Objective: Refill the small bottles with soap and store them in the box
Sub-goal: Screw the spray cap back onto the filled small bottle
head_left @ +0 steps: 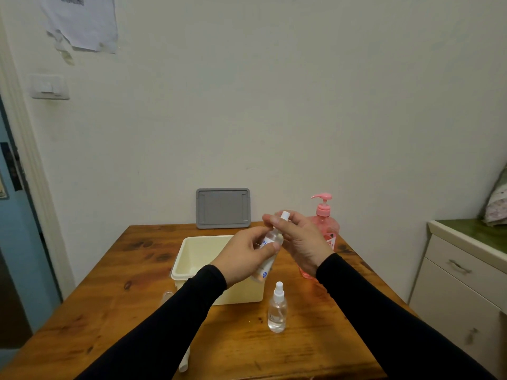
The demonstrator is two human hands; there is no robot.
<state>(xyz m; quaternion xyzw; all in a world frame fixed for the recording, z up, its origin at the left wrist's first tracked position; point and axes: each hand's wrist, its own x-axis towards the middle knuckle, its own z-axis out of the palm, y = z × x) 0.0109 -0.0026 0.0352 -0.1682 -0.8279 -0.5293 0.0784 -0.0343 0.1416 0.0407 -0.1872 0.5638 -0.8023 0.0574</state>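
Gripping one small bottle [270, 249] in left hand [247, 256], right hand [297, 239] pinching its cap [284, 215] (box [192, 256] seemingly empty; second bottle [277, 308] waiting near).

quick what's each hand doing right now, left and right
Left hand: grips the body of the small bottle, held tilted above the box.
Right hand: fingers pinch the bottle's white spray cap.

Both black-sleeved arms reaching forward over the table [115, 311]; left hand [247, 255] gripping, right hand [297, 237] pinching with fingertips.
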